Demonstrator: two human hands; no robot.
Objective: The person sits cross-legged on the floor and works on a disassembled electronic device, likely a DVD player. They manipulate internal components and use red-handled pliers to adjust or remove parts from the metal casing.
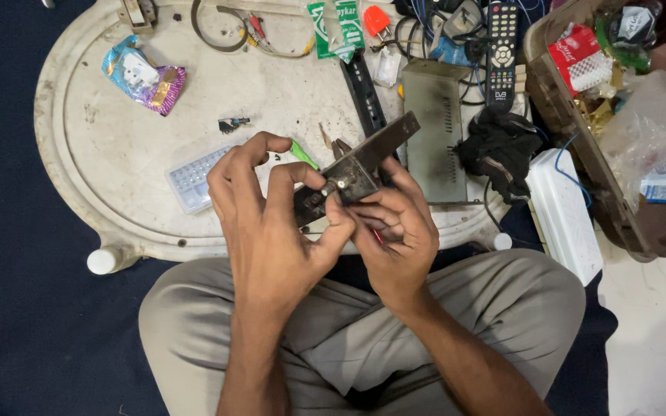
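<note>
Both hands hold a dark metal lock body [356, 166] above the near edge of the white oval surface [102, 154], over the person's crossed legs. The left hand [267, 223] has its grip pressed together, thumb and forefinger pinching the small silver knob on the lock's face. The right hand [395, 231] wraps the lock's lower end from beneath, its grip closed around the metal; something red shows between its fingers, too hidden to name. Just beyond the left grip lie a clear plastic case [194, 179] and a green-handled tool [302, 154]. Beyond the right grip sit a grey metal box [435, 123], a black cloth [499, 146] and a remote control [501, 50].
</note>
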